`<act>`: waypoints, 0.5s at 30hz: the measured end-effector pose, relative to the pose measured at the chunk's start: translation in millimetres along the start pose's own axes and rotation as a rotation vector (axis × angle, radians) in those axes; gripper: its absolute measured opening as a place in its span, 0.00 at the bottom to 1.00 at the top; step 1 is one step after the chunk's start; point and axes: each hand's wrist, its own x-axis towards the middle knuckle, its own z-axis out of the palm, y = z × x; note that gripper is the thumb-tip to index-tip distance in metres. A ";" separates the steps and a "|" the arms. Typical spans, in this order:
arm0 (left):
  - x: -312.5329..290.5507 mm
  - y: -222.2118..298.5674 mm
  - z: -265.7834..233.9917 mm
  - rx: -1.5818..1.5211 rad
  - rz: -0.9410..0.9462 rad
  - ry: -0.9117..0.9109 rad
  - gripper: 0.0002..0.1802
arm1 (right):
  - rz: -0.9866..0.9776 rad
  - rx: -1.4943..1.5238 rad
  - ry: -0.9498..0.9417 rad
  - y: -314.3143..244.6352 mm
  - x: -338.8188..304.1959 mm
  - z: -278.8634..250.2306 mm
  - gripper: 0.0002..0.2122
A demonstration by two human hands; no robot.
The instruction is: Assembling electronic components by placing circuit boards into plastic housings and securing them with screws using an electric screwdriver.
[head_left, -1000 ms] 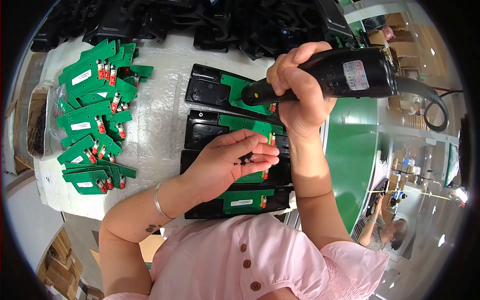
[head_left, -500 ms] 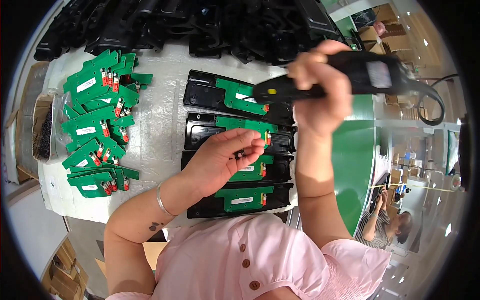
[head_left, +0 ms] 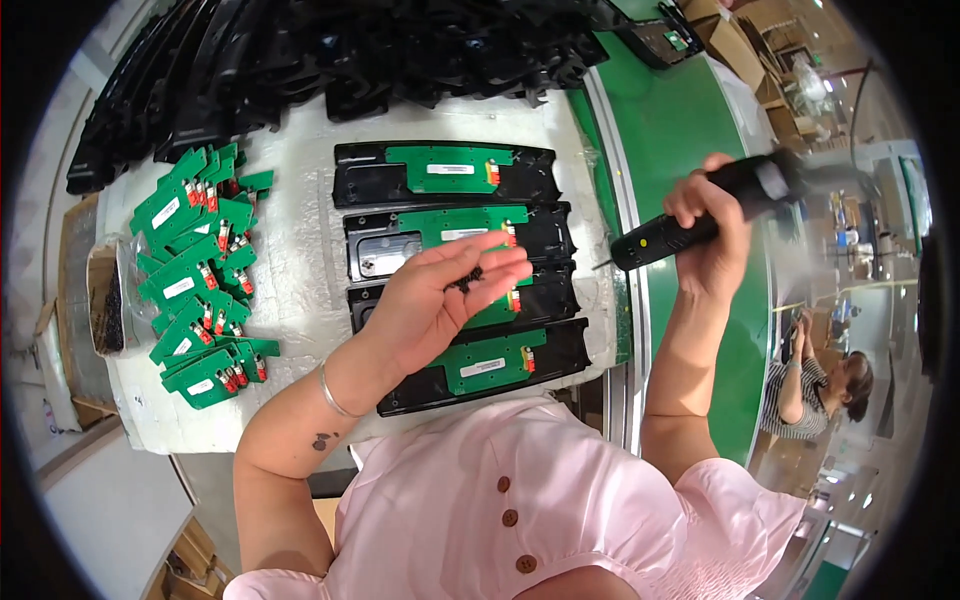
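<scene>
My right hand (head_left: 716, 225) grips a black electric screwdriver (head_left: 690, 220) over the green strip to the right of the work surface, its thin bit pointing left and down. My left hand (head_left: 432, 300) is turned palm up over the middle of the row, fingers curled around several small black screws (head_left: 466, 281). Under and around it lie several black plastic housings (head_left: 545, 235), one behind another, each with a green circuit board (head_left: 455, 170) on it. The boards carry a white label and a red-and-white connector (head_left: 492, 173). My left hand hides parts of the middle boards.
Loose green circuit boards (head_left: 180, 285) lie in an overlapping pile on the left. Beside them stands a box (head_left: 103, 290) of small dark parts. Black plastic parts (head_left: 330, 60) are heaped along the far edge. At the far right, a person in a striped top (head_left: 800, 400) sits.
My right hand has carried the screwdriver away from the farthest housing, to the right and nearer. My left hand stays over the row with the screws, fingers slightly more spread. The view has shifted.
</scene>
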 end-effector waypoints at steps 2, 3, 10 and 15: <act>-2.5 -9.7 -3.7 0.063 -0.049 -0.016 0.14 | -0.129 0.163 -0.088 -10.0 -14.1 12.3 0.12; -2.6 -13.8 1.5 0.094 -0.054 0.015 0.11 | -0.197 0.235 -0.185 -14.7 -19.6 16.0 0.13; -7.6 -19.2 7.1 0.211 -0.031 0.051 0.12 | -0.340 0.329 -0.455 -24.0 -37.4 31.8 0.19; -7.1 -24.9 17.8 0.215 -0.032 0.116 0.13 | -0.321 0.381 -0.459 -27.4 -42.2 33.5 0.17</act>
